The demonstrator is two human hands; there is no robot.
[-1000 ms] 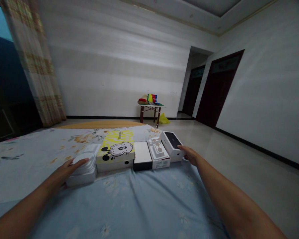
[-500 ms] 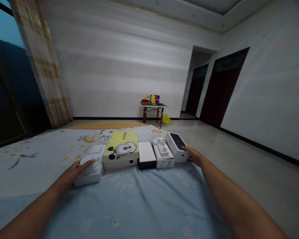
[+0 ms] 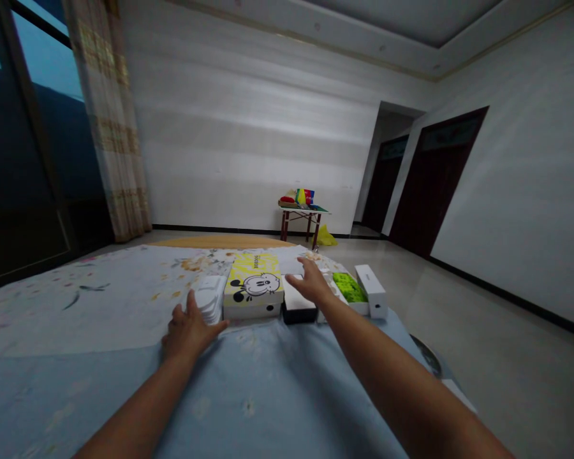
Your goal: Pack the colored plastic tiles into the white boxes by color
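Observation:
My left hand [image 3: 189, 335] is open with fingers spread, in front of a stack of white trays or boxes [image 3: 210, 296]; whether it touches them I cannot tell. My right hand [image 3: 313, 282] holds nothing, its thumb and fingers apart over a white-topped black box [image 3: 299, 307]. Between the hands lies a yellow-and-white cartoon box [image 3: 253, 290]. To the right, partly behind my right wrist, is a white box [image 3: 335, 287]. Beside it sits an open white box with bright green contents [image 3: 349, 287]. A white box part [image 3: 372, 290] leans or stands at the row's right end.
The row rests on a bed or table with a pale blue cloth [image 3: 249, 395] and a white floral cloth [image 3: 124, 306]. A small table [image 3: 306, 209] with colourful packages stands by the far wall, a yellow bag [image 3: 326, 236] beside it. Tiled floor lies right.
My right hand has let go of the phone box and moved left. That box now shows green contents, with a white part beside it. My left hand has left the white stack, fingers spread.

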